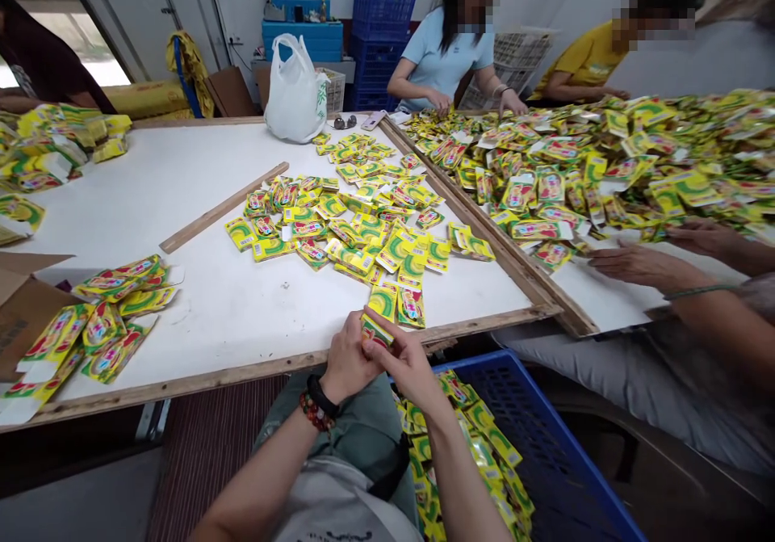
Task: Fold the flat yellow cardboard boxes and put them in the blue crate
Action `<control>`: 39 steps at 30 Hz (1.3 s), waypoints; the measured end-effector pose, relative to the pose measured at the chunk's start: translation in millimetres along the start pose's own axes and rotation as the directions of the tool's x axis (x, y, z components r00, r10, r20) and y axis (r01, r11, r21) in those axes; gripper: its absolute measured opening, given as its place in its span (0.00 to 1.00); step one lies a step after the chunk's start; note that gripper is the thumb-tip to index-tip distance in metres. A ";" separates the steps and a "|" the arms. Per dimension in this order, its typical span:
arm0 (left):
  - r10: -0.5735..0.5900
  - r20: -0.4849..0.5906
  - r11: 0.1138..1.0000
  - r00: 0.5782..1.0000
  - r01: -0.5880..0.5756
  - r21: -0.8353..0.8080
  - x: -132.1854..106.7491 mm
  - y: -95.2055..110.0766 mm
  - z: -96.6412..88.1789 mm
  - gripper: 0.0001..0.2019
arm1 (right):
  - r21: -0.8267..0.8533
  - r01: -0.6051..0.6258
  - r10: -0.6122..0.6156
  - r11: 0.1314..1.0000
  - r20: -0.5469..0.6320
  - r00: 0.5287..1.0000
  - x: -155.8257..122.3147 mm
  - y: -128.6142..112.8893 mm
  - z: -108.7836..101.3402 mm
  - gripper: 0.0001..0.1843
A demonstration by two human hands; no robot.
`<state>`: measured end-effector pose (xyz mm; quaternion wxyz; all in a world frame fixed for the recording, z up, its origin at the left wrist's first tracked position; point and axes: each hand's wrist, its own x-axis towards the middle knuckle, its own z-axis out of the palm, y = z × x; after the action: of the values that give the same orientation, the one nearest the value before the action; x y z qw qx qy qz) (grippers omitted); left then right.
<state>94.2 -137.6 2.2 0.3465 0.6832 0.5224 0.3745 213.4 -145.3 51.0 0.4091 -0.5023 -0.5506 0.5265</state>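
Note:
At the front edge of the white table (242,308), my left hand (349,358) is closed around a small yellow-and-green carton (376,332). My right hand (412,364) grips the same carton from the other side, thumb and fingers on it. Just beyond my fingers lie two more cartons, one of them showing its printed front (411,306). They border a loose pile of similar cartons (363,227) on the table. My fingers partly cover the held carton. On my left wrist are a black band and a beaded bracelet (315,413).
A blue crate (526,397) of cartons stands below the table at my right. Wooden strips (227,207) cross the tabletop. Larger cartons (115,316) lie at left by a cardboard box (24,316). A white plastic bag (295,94) stands behind. Co-workers' hands (635,267) are at the right-hand heap.

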 end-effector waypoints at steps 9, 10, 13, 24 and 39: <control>0.085 0.262 0.946 0.961 0.005 -0.324 0.6 -0.8 -34.1 0.45 | 0.197 0.014 0.029 0.980 -0.209 0.978 -2.3 18.0 7.6 0.33; 0.090 0.285 0.924 0.954 0.027 -0.381 -2.0 -0.1 -37.7 0.45 | 0.297 0.004 0.073 0.955 -0.248 0.966 -1.2 17.3 10.1 0.35; 0.097 0.268 0.873 0.959 0.048 -0.486 -9.8 6.5 -42.0 0.40 | 0.448 0.019 0.138 0.894 -0.315 0.939 -4.1 10.8 12.1 0.40; 0.101 0.230 0.959 0.968 -0.034 -0.281 -4.9 17.4 -43.1 0.17 | -0.699 -0.293 -0.098 0.652 -0.462 0.882 -18.7 28.2 -69.0 0.36; -0.080 -0.055 0.985 0.995 0.070 -0.161 28.9 0.9 -11.5 0.24 | -0.486 -0.033 -0.130 0.874 -0.297 0.946 55.9 29.9 -17.7 0.34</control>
<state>89.6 -108.7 12.9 0.3973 0.6216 0.5266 0.4224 225.3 -89.1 19.0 0.3674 -0.6531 -0.6034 0.2727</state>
